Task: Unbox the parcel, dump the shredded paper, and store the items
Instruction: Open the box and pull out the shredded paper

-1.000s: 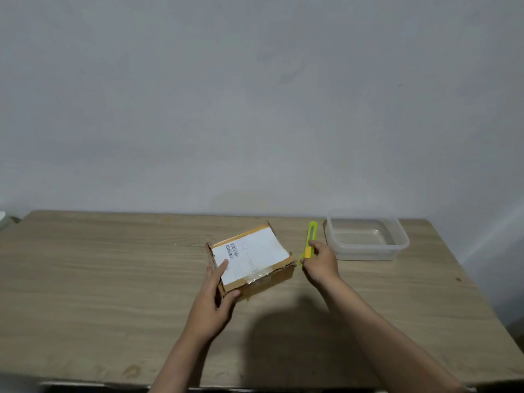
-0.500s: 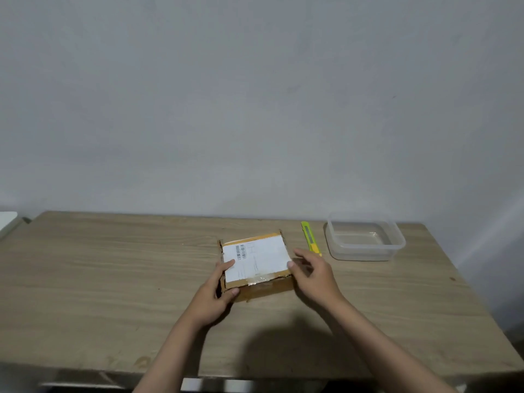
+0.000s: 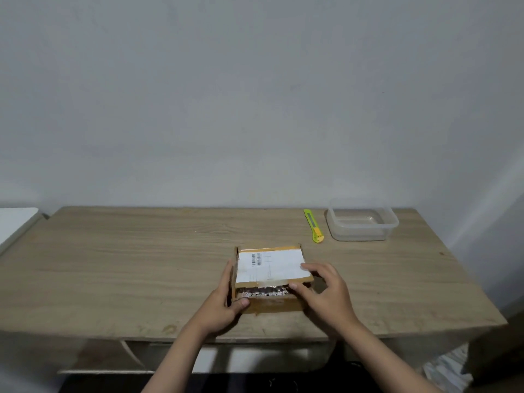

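A small brown cardboard parcel with a white shipping label lies on the wooden table, close to its near edge. Its top flap is lifted a little at the front, and a strip of shredded paper shows in the gap. My left hand grips the parcel's left front corner. My right hand holds the right front edge, fingers on the flap and thumb under it. What else the parcel holds is hidden.
A yellow-green utility knife lies at the back right of the table. Just right of it stands a clear plastic container without a lid. A white surface adjoins the table's left end.
My right hand set the knife down beside the container and moved onto the parcel. The parcel came nearer the table's front edge, and its top flap now gapes at the front.
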Demonstrator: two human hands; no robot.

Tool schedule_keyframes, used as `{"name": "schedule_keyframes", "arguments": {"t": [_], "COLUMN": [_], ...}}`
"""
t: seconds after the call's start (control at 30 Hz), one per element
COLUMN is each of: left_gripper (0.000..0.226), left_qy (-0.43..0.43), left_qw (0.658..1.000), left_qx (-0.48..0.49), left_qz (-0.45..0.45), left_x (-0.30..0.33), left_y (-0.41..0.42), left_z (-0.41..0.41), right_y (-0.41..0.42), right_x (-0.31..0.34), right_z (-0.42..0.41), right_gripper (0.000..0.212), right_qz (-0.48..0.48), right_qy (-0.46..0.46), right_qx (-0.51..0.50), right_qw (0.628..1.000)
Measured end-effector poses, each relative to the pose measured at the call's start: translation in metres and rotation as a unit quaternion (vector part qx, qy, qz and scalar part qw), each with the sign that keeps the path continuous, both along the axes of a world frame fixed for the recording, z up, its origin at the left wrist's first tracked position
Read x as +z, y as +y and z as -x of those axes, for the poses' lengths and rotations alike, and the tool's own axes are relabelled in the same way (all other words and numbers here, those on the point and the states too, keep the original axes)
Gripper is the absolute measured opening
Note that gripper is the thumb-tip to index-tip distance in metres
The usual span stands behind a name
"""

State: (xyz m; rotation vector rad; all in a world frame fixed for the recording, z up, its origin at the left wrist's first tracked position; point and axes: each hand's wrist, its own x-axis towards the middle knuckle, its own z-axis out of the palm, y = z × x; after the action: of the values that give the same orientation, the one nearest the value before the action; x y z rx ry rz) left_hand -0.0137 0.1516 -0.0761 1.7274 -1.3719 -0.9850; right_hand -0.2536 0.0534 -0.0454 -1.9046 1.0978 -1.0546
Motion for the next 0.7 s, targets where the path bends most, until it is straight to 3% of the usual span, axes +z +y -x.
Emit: {"name": "schedule_keyframes", "arguments": {"t": [0.3,0.5,0.63,0.7], "left_gripper": [0.089,0.099,0.098,0.097], "left_qy": [-0.027,-0.032,-0.042,-0.043], "left_qw": [0.999,0.999,0.999,0.999], "left_qx": [-0.025,-0.035,-0.032,-0.033], "left_qz": [0.002,-0.005,-0.007,-0.006], "left_x": [0.004,0.005,0.01,0.009], "left_y": [0.023,0.031,0.032,0.032], "left_z": [0.002,-0.001,0.003,0.004], "right_y": [0.02,0.024,0.012,0.007], "right_x": [0.017,0.019,0.028,0.04], "right_z": [-0.014,-0.019,-0.026,-0.033], "right_gripper": [0.046,0.022,0.033,0.022], "right_qz": [-0.026,-0.04,-0.052,-0.071], "right_qy": [-0.086,-0.104,-0.099,-0.117], "right_qx": [-0.056,-0.09,-0.105,-0.106], "right_qw": [0.994,0.99,0.988,0.985]}}
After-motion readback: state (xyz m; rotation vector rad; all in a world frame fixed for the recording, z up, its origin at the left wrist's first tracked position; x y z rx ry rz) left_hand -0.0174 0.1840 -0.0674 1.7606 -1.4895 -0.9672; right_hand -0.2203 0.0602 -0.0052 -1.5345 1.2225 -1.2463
